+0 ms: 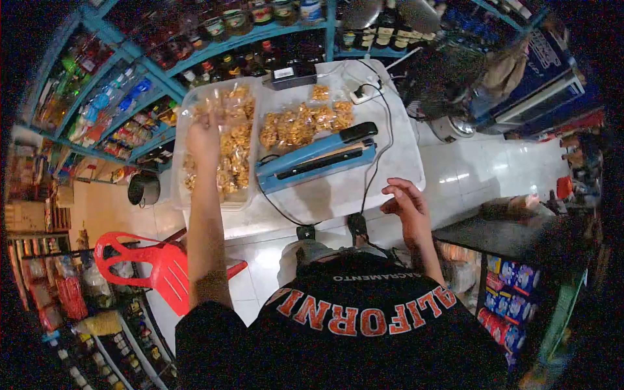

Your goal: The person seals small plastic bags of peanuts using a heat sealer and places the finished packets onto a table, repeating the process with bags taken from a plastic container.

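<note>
My left hand (205, 140) is over the clear plastic tub (184, 110) at the table's left side. Its fingers look closed on a clear bag of crunchy golden snacks, slightly blurred. More snack bags (235, 146) fill the tub. My right hand (408, 203) hovers by the table's front right edge, fingers loosely bent and apart, holding nothing. Between the hands lies a blue impulse sealer (318, 162) with a black handle end, its cord hanging over the front edge. Behind the sealer is a pile of snack bags (302, 123).
The white table (403, 153) also bears a dark box (292, 78) and a white power strip (365, 95) with trailing cords. A red plastic chair (153, 266) stands at left. Stocked shelves (260, 39) line the back; a dark counter (500, 227) is at right.
</note>
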Action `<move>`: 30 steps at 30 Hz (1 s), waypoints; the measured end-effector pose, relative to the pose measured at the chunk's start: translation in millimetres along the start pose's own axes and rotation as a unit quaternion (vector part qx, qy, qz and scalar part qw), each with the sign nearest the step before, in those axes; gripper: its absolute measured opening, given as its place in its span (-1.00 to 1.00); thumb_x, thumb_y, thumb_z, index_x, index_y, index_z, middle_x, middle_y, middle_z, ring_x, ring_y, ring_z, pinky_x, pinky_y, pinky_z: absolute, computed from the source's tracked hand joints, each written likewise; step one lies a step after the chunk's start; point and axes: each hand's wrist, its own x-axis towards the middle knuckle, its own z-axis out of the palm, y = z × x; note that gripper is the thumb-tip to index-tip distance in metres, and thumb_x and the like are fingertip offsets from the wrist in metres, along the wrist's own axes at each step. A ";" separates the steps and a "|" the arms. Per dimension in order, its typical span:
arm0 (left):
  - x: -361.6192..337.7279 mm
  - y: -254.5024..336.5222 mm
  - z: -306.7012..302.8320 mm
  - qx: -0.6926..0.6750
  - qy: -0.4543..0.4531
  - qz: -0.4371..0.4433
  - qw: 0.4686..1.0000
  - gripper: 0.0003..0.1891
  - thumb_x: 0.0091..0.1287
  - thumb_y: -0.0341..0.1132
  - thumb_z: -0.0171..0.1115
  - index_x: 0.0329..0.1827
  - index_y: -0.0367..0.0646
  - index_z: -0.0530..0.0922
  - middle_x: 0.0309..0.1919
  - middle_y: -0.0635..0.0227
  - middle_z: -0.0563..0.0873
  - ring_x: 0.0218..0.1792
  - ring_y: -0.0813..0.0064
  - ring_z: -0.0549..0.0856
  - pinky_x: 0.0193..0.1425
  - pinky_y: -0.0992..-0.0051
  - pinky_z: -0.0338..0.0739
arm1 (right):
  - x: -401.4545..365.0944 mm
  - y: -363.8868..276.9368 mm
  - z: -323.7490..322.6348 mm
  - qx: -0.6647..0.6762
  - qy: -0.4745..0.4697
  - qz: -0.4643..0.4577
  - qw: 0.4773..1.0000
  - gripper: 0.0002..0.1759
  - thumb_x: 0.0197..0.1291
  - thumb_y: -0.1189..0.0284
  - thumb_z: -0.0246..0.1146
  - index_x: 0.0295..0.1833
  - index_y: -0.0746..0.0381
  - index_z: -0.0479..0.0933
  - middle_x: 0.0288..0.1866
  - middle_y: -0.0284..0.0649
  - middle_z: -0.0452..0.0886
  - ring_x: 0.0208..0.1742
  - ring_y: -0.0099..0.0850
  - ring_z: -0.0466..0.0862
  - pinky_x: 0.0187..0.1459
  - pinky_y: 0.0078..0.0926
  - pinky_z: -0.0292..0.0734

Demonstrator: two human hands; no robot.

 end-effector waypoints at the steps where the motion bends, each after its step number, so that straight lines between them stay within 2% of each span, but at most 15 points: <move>1: -5.6 -0.7 -9.3 0.005 0.007 -0.004 1.000 -0.78 0.09 -0.16 0.16 -0.37 -0.10 0.62 -0.50 0.17 0.63 -0.38 0.20 0.61 -0.26 0.40 0.46 | 0.6 -0.3 2.5 -0.010 0.008 0.006 1.000 -0.71 0.15 0.34 0.06 -0.04 0.25 0.40 -0.27 -0.30 0.51 -0.45 -0.53 0.51 -0.32 -0.57 0.41; 3: -31.0 -2.6 -24.0 -0.032 0.213 0.181 0.960 -0.91 -0.01 -0.33 0.26 -0.47 -0.11 0.63 -0.46 0.23 0.63 -0.32 0.27 0.60 -0.24 0.46 0.44 | 3.0 2.0 5.5 -0.012 0.001 0.006 1.000 -0.70 0.15 0.33 0.06 -0.04 0.24 0.40 -0.27 -0.30 0.51 -0.46 -0.53 0.51 -0.33 -0.57 0.41; 4: -41.3 -6.8 -31.3 -0.054 0.179 0.109 0.976 -0.94 -0.12 -0.44 0.31 -0.55 -0.14 0.62 -0.43 0.29 0.63 -0.29 0.30 0.58 -0.22 0.49 0.43 | 3.9 3.0 5.3 -0.011 -0.006 0.000 1.000 -0.70 0.14 0.32 0.06 -0.05 0.24 0.40 -0.27 -0.30 0.51 -0.46 -0.53 0.51 -0.33 -0.57 0.41; 9: -66.0 -46.1 -43.5 -0.043 0.080 0.126 0.988 -0.91 -0.11 -0.37 0.33 -0.56 -0.17 0.62 -0.55 0.24 0.62 -0.34 0.36 0.57 -0.29 0.50 0.41 | 5.2 0.5 17.4 -0.020 -0.018 0.005 1.000 -0.71 0.14 0.33 0.09 -0.08 0.27 0.43 -0.27 -0.25 0.52 -0.34 -0.55 0.51 -0.27 -0.58 0.46; 11: -71.2 -48.4 -46.1 -0.017 0.017 -0.094 0.995 -0.89 -0.06 -0.38 0.30 -0.47 -0.18 0.61 -0.60 0.21 0.61 -0.37 0.38 0.57 -0.36 0.45 0.42 | 5.0 1.0 22.0 -0.025 -0.021 0.006 0.999 -0.71 0.14 0.33 0.09 -0.08 0.27 0.43 -0.27 -0.25 0.52 -0.35 -0.55 0.51 -0.28 -0.58 0.46; 14: -70.4 -65.9 -35.0 -0.072 0.153 -0.034 0.985 -0.84 0.01 -0.38 0.24 -0.33 -0.20 0.58 -0.62 0.20 0.60 -0.49 0.37 0.57 -0.42 0.43 0.42 | 5.4 2.9 26.3 -0.033 -0.028 0.004 0.999 -0.71 0.14 0.32 0.10 -0.08 0.26 0.43 -0.27 -0.25 0.52 -0.38 -0.54 0.52 -0.29 -0.59 0.45; 15: -69.0 -71.3 -30.6 -0.067 0.154 -0.035 0.985 -0.84 0.01 -0.38 0.24 -0.33 -0.20 0.58 -0.62 0.20 0.60 -0.49 0.37 0.57 -0.42 0.43 0.42 | 5.1 4.6 27.9 -0.035 -0.030 0.002 0.999 -0.70 0.14 0.32 0.10 -0.07 0.26 0.43 -0.26 -0.25 0.52 -0.39 -0.53 0.52 -0.31 -0.59 0.44; 17: -67.2 -81.3 -17.7 -0.129 0.246 0.076 0.958 -0.78 0.04 -0.37 0.19 -0.22 -0.17 0.55 -0.53 0.14 0.61 -0.54 0.30 0.57 -0.42 0.37 0.45 | 4.3 5.7 29.8 -0.039 -0.033 0.004 0.999 -0.70 0.14 0.31 0.10 -0.07 0.26 0.42 -0.26 -0.25 0.52 -0.40 -0.53 0.52 -0.31 -0.60 0.43; 18: -68.7 -83.8 -14.9 -0.041 0.185 0.088 0.978 -0.81 0.15 -0.37 0.07 -0.23 -0.21 0.56 -0.42 0.21 0.64 -0.31 0.43 0.60 -0.30 0.51 0.45 | 4.2 5.8 30.6 -0.047 -0.032 0.000 0.998 -0.70 0.14 0.31 0.10 -0.07 0.26 0.42 -0.26 -0.26 0.52 -0.41 -0.53 0.52 -0.32 -0.61 0.43; 19: -70.3 -86.4 -13.1 -0.041 0.184 0.087 0.978 -0.81 0.15 -0.37 0.07 -0.23 -0.21 0.56 -0.42 0.21 0.64 -0.31 0.43 0.60 -0.30 0.51 0.45 | 3.9 6.6 31.4 -0.047 -0.031 0.001 0.998 -0.70 0.14 0.31 0.10 -0.07 0.26 0.42 -0.26 -0.26 0.52 -0.41 -0.53 0.52 -0.32 -0.61 0.43; 21: -77.3 -85.5 -4.0 -0.006 -0.073 0.020 0.997 -0.82 0.00 -0.29 0.22 -0.30 -0.03 0.60 -0.29 0.21 0.62 -0.23 0.19 0.54 -0.17 0.31 0.45 | 2.4 7.4 31.6 -0.055 -0.025 0.002 0.998 -0.70 0.14 0.31 0.09 -0.07 0.26 0.42 -0.26 -0.26 0.53 -0.41 -0.53 0.52 -0.31 -0.62 0.42; 22: -79.1 -83.2 3.6 -0.007 -0.075 0.020 0.997 -0.82 0.00 -0.29 0.22 -0.30 -0.03 0.60 -0.29 0.21 0.62 -0.23 0.19 0.54 -0.17 0.31 0.45 | 1.9 8.0 31.9 -0.057 -0.023 0.002 0.998 -0.70 0.14 0.31 0.09 -0.07 0.26 0.42 -0.26 -0.26 0.53 -0.41 -0.53 0.52 -0.31 -0.62 0.42; 24: -82.2 -73.8 19.6 0.214 -0.134 0.021 0.967 -0.83 -0.02 -0.18 0.23 -0.36 0.07 0.62 -0.31 0.27 0.63 -0.06 0.14 0.44 -0.02 0.17 0.33 | 1.0 9.2 32.7 -0.053 -0.027 -0.001 0.998 -0.70 0.14 0.31 0.09 -0.07 0.26 0.42 -0.26 -0.26 0.53 -0.41 -0.54 0.52 -0.31 -0.63 0.42; 27: -86.2 -61.4 30.0 0.298 -0.141 0.022 0.944 -0.77 -0.02 -0.09 0.17 -0.29 0.14 0.61 -0.30 0.36 0.64 -0.07 0.21 0.47 0.05 0.15 0.18 | -0.9 8.9 33.5 -0.056 -0.030 0.006 0.998 -0.71 0.14 0.33 0.09 -0.07 0.26 0.42 -0.24 -0.24 0.53 -0.39 -0.52 0.52 -0.30 -0.61 0.43; 30: -82.9 -59.9 38.6 0.300 -0.094 0.030 0.949 -0.78 -0.06 -0.10 0.20 -0.30 0.23 0.60 -0.27 0.35 0.62 -0.02 0.18 0.42 0.03 0.15 0.21 | -2.5 8.2 36.4 -0.055 -0.026 0.007 0.998 -0.72 0.14 0.35 0.09 -0.07 0.27 0.42 -0.24 -0.23 0.52 -0.35 -0.51 0.52 -0.28 -0.59 0.45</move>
